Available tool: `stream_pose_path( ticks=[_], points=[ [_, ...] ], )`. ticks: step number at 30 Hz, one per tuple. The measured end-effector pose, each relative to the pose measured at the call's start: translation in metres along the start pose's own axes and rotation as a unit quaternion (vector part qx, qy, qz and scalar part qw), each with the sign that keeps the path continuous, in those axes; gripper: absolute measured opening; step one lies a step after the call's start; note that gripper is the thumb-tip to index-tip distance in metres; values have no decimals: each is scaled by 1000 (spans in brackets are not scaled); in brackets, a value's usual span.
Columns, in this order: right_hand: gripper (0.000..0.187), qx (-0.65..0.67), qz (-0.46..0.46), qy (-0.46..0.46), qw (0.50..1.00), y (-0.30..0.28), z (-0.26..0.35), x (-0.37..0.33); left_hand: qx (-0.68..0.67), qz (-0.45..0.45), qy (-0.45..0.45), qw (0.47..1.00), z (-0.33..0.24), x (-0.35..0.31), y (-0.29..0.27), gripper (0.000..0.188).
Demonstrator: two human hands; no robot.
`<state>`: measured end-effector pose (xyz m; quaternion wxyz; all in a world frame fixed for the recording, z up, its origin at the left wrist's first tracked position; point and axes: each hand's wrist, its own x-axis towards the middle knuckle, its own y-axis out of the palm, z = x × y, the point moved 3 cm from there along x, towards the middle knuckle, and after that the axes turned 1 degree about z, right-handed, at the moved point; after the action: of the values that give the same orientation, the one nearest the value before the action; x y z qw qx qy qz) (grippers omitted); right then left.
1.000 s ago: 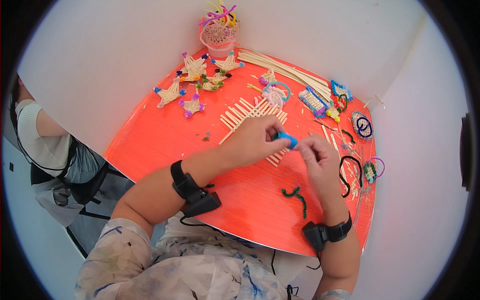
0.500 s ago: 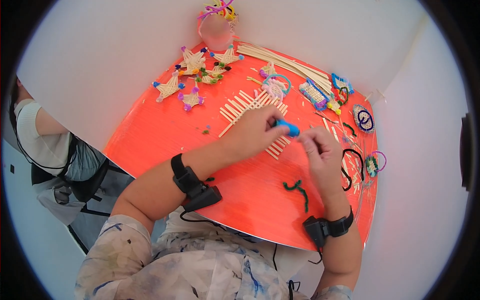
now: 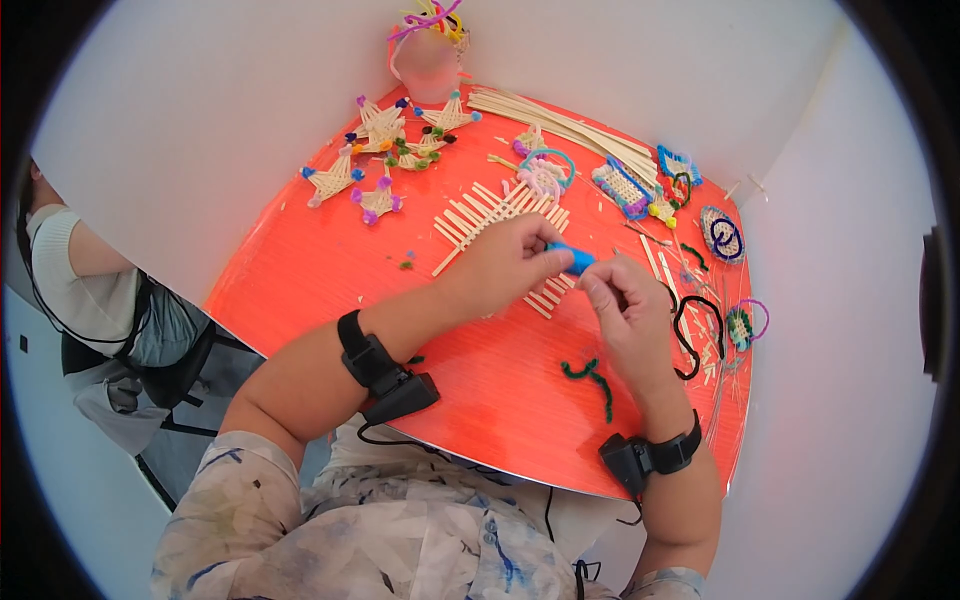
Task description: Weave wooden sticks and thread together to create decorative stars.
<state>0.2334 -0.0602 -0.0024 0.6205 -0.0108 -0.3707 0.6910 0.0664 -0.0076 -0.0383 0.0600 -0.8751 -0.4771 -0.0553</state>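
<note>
My left hand [image 3: 515, 258] is closed, with a small blue cylinder [image 3: 572, 259] between thumb and fingers; its exact kind does not show. At the cylinder's right end, my right hand [image 3: 622, 300] pinches with thumb and forefinger; whatever is in that pinch is too small to make out. Beneath both hands lies a lattice of crossed pale wooden strips [image 3: 500, 210] on the red table [image 3: 320, 270], partly hidden by my left hand. A bent dark green pipe cleaner [image 3: 595, 380] rests just nearer than my right hand.
Several woven stars with coloured tips [image 3: 380, 125] lie at the back left, by a pink round ornament [image 3: 428, 65]. Long wooden strips [image 3: 560, 120] line the back edge. Woven pieces [image 3: 625, 185], a black pipe cleaner [image 3: 718, 325] and loose scraps fill the right side. A person [image 3: 90, 250] sits at far left.
My right hand has moved slightly left and up, closing the gap to the blue cylinder's end. The left hand keeps its hold, nearly unmoved.
</note>
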Motion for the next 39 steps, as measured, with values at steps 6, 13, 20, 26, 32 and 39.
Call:
stream_pose_path(
  ticks=[6, 13, 20, 26, 32, 39],
  points=[
    [7, 94, -31, 52, 994, 3, -26, -2, -345, 95, -54, 932, -5, 1, 2, 23],
    [8, -40, -80, 19, 996, -15, -11, 3, -10, 37, -38, 999, -3, -4, 11, 22],
    [8, 52, 26, 20, 998, 4, -10, 0, -339, -2, -25, 940, 0, 4, -3, 25],
    [11, 72, -50, 86, 992, -10, -32, 3, -227, 199, -122, 945, -9, -7, 7, 26],
    [13, 55, -121, 78, 988, -15, -37, 4, -261, 143, -97, 950, -15, -4, 6, 26],
    [12, 38, -95, 80, 992, -12, -42, 1, -311, -101, -13, 945, -14, 6, -63, 24]
  ],
)
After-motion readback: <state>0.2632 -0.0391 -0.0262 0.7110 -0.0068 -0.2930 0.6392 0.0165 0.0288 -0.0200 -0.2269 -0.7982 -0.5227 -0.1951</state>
